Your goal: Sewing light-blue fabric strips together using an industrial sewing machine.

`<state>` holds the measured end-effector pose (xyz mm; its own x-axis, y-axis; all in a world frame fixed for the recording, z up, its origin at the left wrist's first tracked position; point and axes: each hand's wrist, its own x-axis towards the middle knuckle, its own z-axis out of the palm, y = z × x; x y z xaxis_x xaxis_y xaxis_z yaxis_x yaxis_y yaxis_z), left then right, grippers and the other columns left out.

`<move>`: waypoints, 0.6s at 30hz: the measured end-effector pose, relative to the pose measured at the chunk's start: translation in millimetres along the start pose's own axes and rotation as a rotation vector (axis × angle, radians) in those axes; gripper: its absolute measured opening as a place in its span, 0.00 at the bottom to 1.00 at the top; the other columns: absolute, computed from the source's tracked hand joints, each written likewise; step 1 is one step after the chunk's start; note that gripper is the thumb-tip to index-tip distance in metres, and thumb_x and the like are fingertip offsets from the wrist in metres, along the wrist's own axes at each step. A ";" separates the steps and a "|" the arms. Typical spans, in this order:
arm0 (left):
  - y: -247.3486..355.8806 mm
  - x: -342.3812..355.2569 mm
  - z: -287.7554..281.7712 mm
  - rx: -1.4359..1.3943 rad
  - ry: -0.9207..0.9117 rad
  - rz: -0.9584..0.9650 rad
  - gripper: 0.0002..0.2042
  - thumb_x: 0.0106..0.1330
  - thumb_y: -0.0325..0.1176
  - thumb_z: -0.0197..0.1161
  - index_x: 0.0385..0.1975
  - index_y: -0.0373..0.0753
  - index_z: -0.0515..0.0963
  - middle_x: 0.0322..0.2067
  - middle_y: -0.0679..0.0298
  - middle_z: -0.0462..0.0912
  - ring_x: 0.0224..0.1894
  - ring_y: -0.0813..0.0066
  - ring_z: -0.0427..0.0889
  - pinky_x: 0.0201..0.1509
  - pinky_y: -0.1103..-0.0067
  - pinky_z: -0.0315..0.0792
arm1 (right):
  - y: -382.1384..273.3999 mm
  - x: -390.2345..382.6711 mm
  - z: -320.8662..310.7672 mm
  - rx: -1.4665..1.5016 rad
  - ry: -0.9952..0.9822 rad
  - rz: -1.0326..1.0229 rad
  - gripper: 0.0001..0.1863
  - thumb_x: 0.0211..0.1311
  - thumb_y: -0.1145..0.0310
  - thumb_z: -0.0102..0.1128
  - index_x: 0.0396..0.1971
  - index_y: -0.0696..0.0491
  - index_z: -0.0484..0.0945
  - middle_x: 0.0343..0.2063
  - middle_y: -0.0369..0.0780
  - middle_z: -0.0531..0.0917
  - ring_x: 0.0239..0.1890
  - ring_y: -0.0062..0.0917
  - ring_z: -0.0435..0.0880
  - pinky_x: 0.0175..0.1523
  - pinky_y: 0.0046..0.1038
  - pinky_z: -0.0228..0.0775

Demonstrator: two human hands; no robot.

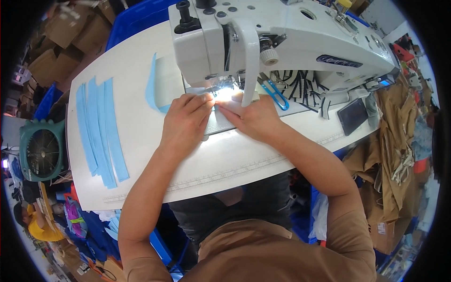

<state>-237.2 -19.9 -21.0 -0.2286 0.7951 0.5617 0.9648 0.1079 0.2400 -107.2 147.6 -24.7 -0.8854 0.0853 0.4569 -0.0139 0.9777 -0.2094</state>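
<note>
I am guiding blue fabric under the sewing machine needle with both hands.

My left hand [185,120] and right hand [251,117] are lying flat, fingers pressing the blue strip [152,91] against the plate under the sewing machine [282,42] so it is feeding straight. Neither is gripping. More blue strips [101,131] are waiting on the white table [141,160] to my left, scissors [275,94] resting near the right.
</note>
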 end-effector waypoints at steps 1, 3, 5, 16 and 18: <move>0.5 -0.4 -1.4 -0.005 -0.004 -0.018 0.09 0.59 0.25 0.69 0.40 0.39 0.84 0.45 0.68 0.85 0.48 0.66 0.81 0.50 0.72 0.75 | -2.4 1.1 0.3 0.023 0.025 -0.004 0.08 0.66 0.58 0.62 0.29 0.45 0.83 0.17 0.37 0.80 0.24 0.35 0.83 0.27 0.37 0.72; 0.9 -0.6 -4.4 -0.017 0.000 -0.043 0.09 0.60 0.25 0.69 0.40 0.39 0.84 0.44 0.65 0.86 0.48 0.62 0.81 0.51 0.71 0.76 | -4.4 2.1 0.7 0.040 0.041 -0.014 0.08 0.65 0.59 0.63 0.29 0.46 0.83 0.17 0.37 0.79 0.24 0.35 0.83 0.27 0.37 0.72; 2.1 -0.1 -6.2 0.005 -0.029 -0.037 0.10 0.59 0.25 0.69 0.41 0.39 0.84 0.44 0.66 0.86 0.48 0.63 0.81 0.51 0.70 0.76 | -3.5 0.4 0.4 0.059 0.090 -0.055 0.08 0.64 0.60 0.64 0.27 0.46 0.82 0.16 0.36 0.79 0.23 0.34 0.82 0.26 0.37 0.72; -1.1 1.3 -2.2 0.046 -0.033 0.009 0.10 0.61 0.26 0.68 0.42 0.41 0.85 0.47 0.67 0.87 0.48 0.65 0.82 0.52 0.71 0.77 | -4.3 -1.0 -2.1 0.008 0.057 -0.043 0.08 0.64 0.60 0.64 0.28 0.46 0.84 0.17 0.36 0.80 0.23 0.33 0.82 0.27 0.36 0.72; -0.7 0.8 -2.5 0.052 -0.039 0.009 0.10 0.61 0.26 0.68 0.43 0.41 0.85 0.47 0.67 0.87 0.49 0.65 0.82 0.52 0.71 0.77 | -4.1 -1.7 -1.1 0.017 0.076 -0.054 0.08 0.64 0.60 0.64 0.29 0.46 0.85 0.18 0.35 0.80 0.24 0.33 0.83 0.27 0.36 0.72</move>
<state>-238.5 -20.9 -18.7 -0.2156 0.8190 0.5317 0.9725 0.1309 0.1927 -105.2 143.7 -23.6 -0.8455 0.0477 0.5318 -0.0688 0.9779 -0.1972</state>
